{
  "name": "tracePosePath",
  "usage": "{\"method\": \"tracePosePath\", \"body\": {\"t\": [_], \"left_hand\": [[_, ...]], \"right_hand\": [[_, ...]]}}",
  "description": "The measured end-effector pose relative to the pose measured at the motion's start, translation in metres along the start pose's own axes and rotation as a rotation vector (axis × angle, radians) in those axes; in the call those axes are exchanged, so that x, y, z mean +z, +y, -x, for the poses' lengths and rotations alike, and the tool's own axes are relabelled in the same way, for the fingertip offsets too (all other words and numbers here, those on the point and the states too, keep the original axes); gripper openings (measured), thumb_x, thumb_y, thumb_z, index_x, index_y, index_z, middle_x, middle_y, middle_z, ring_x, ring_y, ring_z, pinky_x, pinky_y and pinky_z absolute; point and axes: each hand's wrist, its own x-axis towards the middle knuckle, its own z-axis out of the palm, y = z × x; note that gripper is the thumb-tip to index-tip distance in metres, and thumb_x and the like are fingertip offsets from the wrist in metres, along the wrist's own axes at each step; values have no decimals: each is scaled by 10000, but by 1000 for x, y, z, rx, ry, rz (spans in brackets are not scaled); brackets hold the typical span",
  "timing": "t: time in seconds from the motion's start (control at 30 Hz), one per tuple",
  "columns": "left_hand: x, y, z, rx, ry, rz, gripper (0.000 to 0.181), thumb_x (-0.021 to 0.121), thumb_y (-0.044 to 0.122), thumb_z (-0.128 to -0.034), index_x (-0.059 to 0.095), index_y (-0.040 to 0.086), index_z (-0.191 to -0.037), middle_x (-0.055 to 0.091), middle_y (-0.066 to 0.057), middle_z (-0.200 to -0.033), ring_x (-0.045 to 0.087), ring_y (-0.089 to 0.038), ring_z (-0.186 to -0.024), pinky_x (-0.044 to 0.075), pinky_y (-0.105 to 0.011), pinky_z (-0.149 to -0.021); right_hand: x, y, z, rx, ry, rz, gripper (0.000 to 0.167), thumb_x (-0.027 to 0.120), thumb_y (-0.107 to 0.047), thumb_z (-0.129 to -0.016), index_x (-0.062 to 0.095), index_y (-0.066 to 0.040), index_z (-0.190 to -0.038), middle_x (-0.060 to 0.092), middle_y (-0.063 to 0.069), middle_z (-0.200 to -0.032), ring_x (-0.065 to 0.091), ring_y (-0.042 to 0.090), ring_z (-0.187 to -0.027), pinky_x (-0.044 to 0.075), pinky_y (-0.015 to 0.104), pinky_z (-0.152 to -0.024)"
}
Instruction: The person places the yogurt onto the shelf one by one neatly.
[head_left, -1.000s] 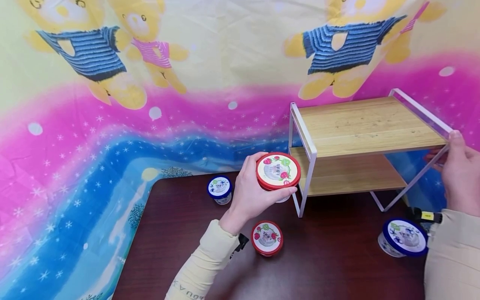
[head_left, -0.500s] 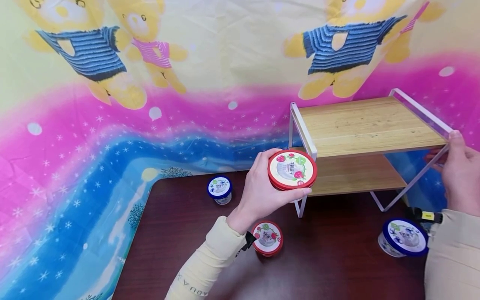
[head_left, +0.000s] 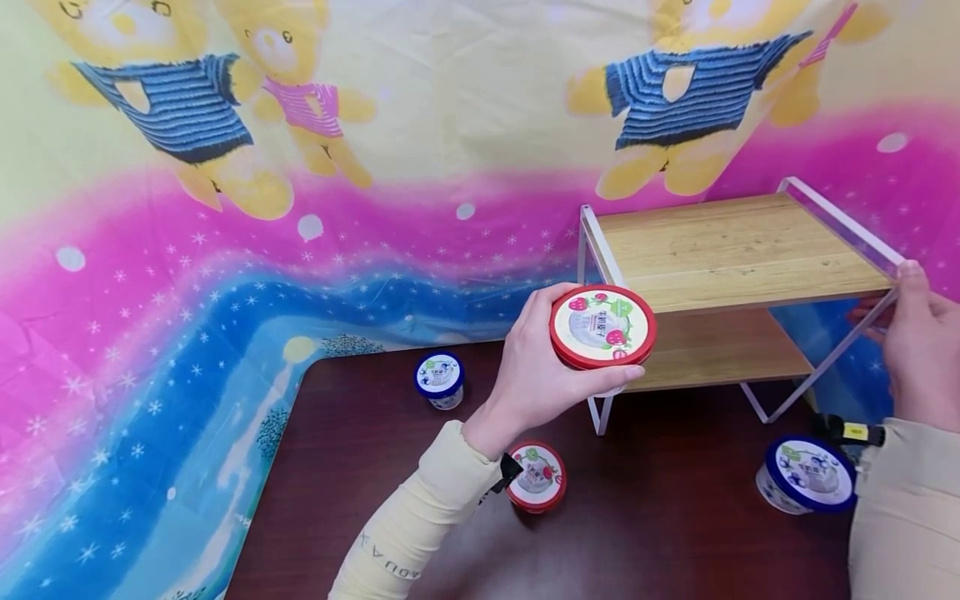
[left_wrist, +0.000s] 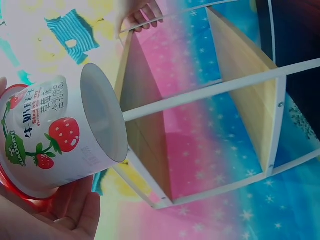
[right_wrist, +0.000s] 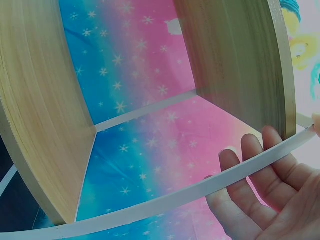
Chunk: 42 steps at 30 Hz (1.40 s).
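Observation:
My left hand (head_left: 536, 367) grips a strawberry cup (head_left: 602, 327) with a red lid, lifted in front of the left end of a two-tier shelf (head_left: 750, 246). In the left wrist view, the white wall of the cup (left_wrist: 60, 135) shows strawberries and its bottom faces the shelf frame. At the shelf's right end, my right hand (head_left: 926, 342) holds the white metal frame, thumb on the top corner. The right wrist view has its fingers (right_wrist: 257, 172) curled round the white bar (right_wrist: 200, 189). Below my left wrist stands a second red-lidded cup (head_left: 536, 479), partly covered by the wrist strap.
On the dark wooden table (head_left: 360, 500) are two blue-lidded cups, one small cup (head_left: 439, 379) at the back left and one larger cup (head_left: 808, 475) beside my right sleeve. A patterned cloth (head_left: 420, 233) with bears hangs close behind the shelf.
My left hand has moved to the right and slightly up with the red-lidded cup, which now overlaps the shelf's left frame. My right hand and the shelf have stayed put.

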Motion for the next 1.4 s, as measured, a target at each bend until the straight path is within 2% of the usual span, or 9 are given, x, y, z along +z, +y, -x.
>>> {"method": "tracePosePath", "body": {"t": [0.4, 0.7, 0.9, 1.17, 1.4], "left_hand": [[10, 22, -8, 5, -42, 57, 898, 911, 453, -719, 402, 225, -1424, 505, 118, -1277, 472, 6, -1151, 541, -178, -776], [18, 38, -23, 18, -75, 34, 952, 911, 462, -710, 366, 222, -1453, 482, 117, -1297, 415, 48, -1171, 522, -144, -765], [24, 45, -31, 26, -72, 48, 933, 909, 460, -710, 373, 228, -1437, 492, 124, -1298, 419, 57, -1174, 512, -141, -790], [34, 49, -34, -5, -94, 35, 909, 904, 469, -718, 373, 249, -1423, 485, 145, -1284, 410, 72, -1155, 499, -122, -778], [43, 56, -43, -89, -84, -37, 917, 883, 538, -713, 376, 296, -1437, 469, 201, -1258, 390, 99, -1126, 489, -118, -749]], "right_hand": [[0, -2, 1, 5, -11, 0, 753, 413, -739, -872, 480, -355, -1516, 572, -236, -1034, 542, -72, -882, 239, 347, -1178], [0, 0, -2, -3, 5, -11, 737, 427, -730, -886, 498, -340, -1507, 576, -238, -1010, 546, -74, -863, 261, 329, -1168], [1, -1, -1, 3, 1, -12, 747, 431, -735, -875, 492, -346, -1510, 575, -237, -1033, 542, -70, -871, 254, 336, -1171], [5, -7, 4, 16, 17, -44, 703, 464, -683, -914, 497, -314, -1512, 557, -228, -953, 543, -80, -826, 275, 286, -1148], [7, -7, 5, 28, 26, -40, 686, 454, -706, -900, 509, -354, -1486, 565, -243, -984, 541, -86, -849, 279, 277, -1148]]}}
